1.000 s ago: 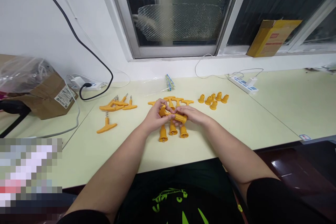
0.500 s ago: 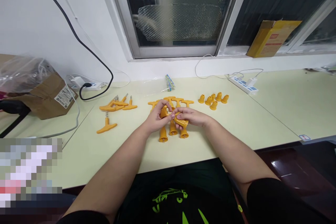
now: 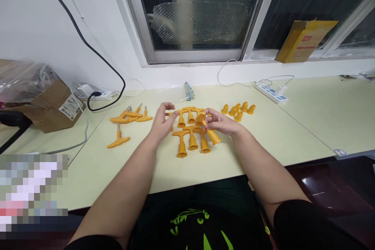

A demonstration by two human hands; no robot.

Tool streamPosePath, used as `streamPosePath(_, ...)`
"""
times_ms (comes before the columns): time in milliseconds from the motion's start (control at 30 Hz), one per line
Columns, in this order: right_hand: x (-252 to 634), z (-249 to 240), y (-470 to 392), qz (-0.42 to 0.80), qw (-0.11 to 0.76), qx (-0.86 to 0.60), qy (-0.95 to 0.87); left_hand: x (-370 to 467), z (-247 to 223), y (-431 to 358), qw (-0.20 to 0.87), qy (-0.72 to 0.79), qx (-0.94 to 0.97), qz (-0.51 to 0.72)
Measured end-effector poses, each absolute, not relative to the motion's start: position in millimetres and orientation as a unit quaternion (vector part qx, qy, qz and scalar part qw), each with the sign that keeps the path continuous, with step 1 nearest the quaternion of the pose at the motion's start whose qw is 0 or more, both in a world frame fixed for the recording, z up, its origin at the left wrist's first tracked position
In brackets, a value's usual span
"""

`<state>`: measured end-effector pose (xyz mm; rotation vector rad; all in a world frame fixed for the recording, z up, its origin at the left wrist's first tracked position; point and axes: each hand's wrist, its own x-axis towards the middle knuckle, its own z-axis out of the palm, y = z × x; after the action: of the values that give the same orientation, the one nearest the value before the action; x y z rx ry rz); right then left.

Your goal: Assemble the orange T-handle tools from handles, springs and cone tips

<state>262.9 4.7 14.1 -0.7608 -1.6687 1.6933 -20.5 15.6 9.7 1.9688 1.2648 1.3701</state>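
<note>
Left hand (image 3: 163, 124) has moved away, released, left of the tilted corkscrew (image 3: 213, 136); right hand (image 3: 223, 122) grasps it by its upper end.

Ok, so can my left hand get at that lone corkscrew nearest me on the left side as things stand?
Probably yes: your left hand looks open and seems to hold nothing, and only tabletop shows between it and the lone corkscrew.
</note>
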Motion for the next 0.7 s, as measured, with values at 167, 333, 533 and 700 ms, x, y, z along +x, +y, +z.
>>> streamPosePath(167, 290.3, 25.3, 4.7, 0.586, 0.246, -0.375, -0.674, -68.9, -1.6, 41.1, 0.037, 0.68, 0.655, 0.327)
streamPosePath(333, 297.1, 26.1, 2.8, 0.572, 0.081, -0.456, -0.677, -88.4, -15.6, 51.2, 0.056, 0.747, 0.61, 0.258)
streamPosePath(533, 287.1, 19.0, 2.6, 0.572, 0.041, -0.499, -0.65, -91.9, -20.3, 57.1, 0.068, 0.766, 0.588, 0.251)
streamPosePath(700, 288.9, 18.2, 3.4, 0.545, 0.038, -0.512, -0.662, -91.8, -15.2, 54.9, 0.085, 0.771, 0.582, 0.243)
